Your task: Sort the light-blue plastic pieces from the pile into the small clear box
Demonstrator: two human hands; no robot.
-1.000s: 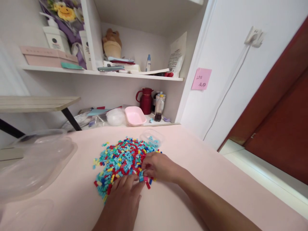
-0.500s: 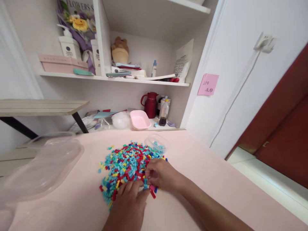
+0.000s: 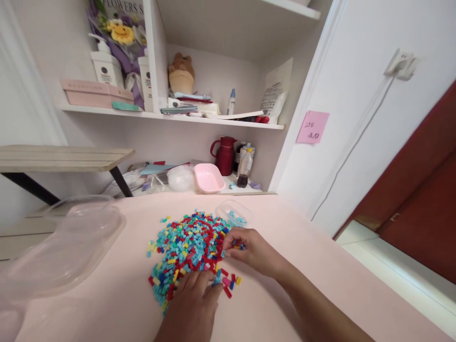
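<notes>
A wide heap of small toy bricks (image 3: 188,240), mostly light blue with red, yellow, green and dark blue ones, lies on the pink table. My right hand (image 3: 249,249) hovers at the heap's right side and pinches a light blue brick (image 3: 223,254) between thumb and fingertips. At the near edge of the heap rests my left hand (image 3: 195,294), its thumb and index finger closed around a blue brick (image 3: 217,277). Several loose bricks, among them a pink brick (image 3: 226,281) and a yellow brick (image 3: 238,280), lie just right of it.
Behind the heap stands a clear plastic tub (image 3: 233,213) with light blue bricks inside. Large clear containers (image 3: 71,242) occupy the left. Along the back are a pink basin (image 3: 209,178), a red jug (image 3: 225,156) and a bottle (image 3: 244,170).
My right hand has moved up and right, away from my left hand, with a light blue brick in its fingers. More loose bricks show at the near right. The left hand has barely moved.
</notes>
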